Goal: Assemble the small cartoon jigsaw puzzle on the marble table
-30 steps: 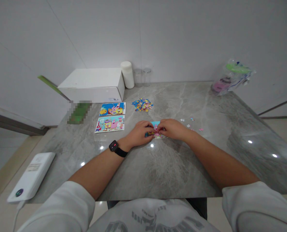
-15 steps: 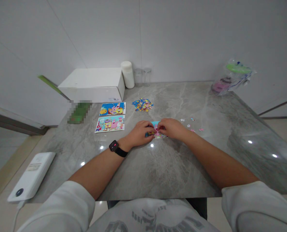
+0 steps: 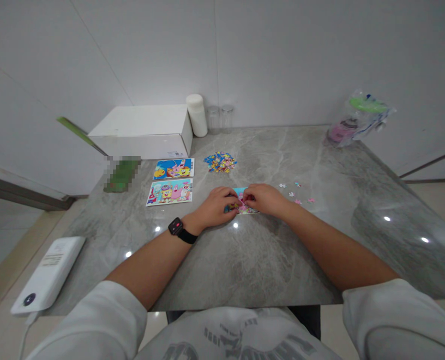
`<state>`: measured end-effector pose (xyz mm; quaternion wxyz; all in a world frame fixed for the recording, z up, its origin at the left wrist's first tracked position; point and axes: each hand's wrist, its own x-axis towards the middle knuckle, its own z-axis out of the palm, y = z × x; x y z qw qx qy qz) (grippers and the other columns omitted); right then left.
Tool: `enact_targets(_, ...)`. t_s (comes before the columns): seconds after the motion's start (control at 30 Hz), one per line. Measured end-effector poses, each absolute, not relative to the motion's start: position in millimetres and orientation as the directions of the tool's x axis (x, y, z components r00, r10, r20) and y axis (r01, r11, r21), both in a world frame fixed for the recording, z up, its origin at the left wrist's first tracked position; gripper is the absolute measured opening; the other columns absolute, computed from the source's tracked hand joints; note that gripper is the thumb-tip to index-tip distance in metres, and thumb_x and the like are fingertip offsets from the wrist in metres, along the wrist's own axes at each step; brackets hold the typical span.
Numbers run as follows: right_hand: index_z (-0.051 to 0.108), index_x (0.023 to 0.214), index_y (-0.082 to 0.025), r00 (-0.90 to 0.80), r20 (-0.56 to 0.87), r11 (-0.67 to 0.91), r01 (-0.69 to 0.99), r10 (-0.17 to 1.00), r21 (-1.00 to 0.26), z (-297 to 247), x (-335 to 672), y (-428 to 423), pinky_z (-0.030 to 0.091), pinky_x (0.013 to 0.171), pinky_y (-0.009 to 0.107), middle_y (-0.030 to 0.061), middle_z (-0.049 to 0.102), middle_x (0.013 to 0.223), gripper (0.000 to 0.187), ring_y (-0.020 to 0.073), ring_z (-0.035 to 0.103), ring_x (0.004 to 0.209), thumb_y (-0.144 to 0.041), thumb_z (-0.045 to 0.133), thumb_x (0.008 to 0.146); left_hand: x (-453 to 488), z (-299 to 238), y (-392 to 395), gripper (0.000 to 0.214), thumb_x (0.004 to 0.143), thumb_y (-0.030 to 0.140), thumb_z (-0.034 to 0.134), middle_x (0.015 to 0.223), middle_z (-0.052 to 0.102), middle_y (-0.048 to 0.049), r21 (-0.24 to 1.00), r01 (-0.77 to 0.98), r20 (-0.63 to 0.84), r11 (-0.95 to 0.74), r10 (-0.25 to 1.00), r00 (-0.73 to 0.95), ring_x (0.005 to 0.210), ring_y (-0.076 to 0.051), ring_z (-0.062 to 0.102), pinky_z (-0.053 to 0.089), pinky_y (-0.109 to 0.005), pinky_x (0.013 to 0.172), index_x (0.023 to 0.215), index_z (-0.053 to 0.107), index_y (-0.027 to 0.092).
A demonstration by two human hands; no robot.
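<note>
A partly covered jigsaw puzzle (image 3: 249,210) with a bright cartoon picture lies flat on the table between my hands. Curved around its left side is my left hand (image 3: 219,206), fingers at the upper edge and thumb at the lower, holding it. My right hand (image 3: 263,198) pinches over the puzzle's middle, thumb and forefinger closed on what looks like a small pink jigsaw piece; the fingers hide most of it. Several loose jigsaw pieces (image 3: 292,194) lie to the right of that hand. Farther back sits a heap of mixed jigsaw pieces (image 3: 221,162).
Two cartoon picture cards (image 3: 170,193) lie to the left on the grey table (image 3: 241,265). Behind them stand a white box (image 3: 142,145), a white bottle (image 3: 197,116) and two glasses (image 3: 227,119). A plastic bag (image 3: 361,120) stands back right; a white power bank (image 3: 50,275) lies front left.
The view has shifted very slightly. Both hands stay at the puzzle, and my right fingertips have barely moved.
</note>
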<state>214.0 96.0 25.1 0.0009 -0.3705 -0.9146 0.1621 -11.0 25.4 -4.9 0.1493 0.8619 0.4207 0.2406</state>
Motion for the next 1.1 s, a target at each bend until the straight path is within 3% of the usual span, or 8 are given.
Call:
enact_targets(0.43,0.077,0.115,-0.021,-0.711,-0.096,0.664,0.69,0.697,-0.289,21,215,99,0.044,0.086,0.027,0.0078,0.075,0.107,0.023,0.0202,0.066,0.099,-0.021,0.066,0.094,-9,-1,22,0.028,0.097,0.033,0.064,0.124,0.067,-0.0083,0.401,0.682,0.264,-0.612,0.79,0.553,0.118,-0.027,0.059,0.044,-0.047,0.109,0.122,0.077,0.03)
enact_targets(0.83,0.078,0.115,-0.021,-0.709,-0.075,0.666,0.688,0.701,-0.288,20,215,100,0.045,0.088,0.028,0.0075,0.074,0.108,0.023,0.0207,0.066,0.1,-0.021,0.065,0.095,-6,5,19,0.027,0.099,0.033,0.061,0.123,0.067,-0.0079,0.303,0.709,0.242,-0.637,0.771,0.589,0.116,-0.027,0.058,0.04,-0.05,0.113,0.122,0.075,0.03)
enact_targets(1.1,0.077,0.114,-0.022,-0.701,-0.07,0.664,0.699,0.71,-0.266,19,214,100,0.045,0.089,0.028,0.0084,0.074,0.111,0.023,0.0213,0.066,0.103,-0.02,0.062,0.096,-5,7,18,0.027,0.098,0.031,0.061,0.123,0.067,-0.0087,0.312,0.706,0.237,-0.636,0.771,0.59,0.117,-0.028,0.059,0.042,-0.049,0.11,0.121,0.074,0.029)
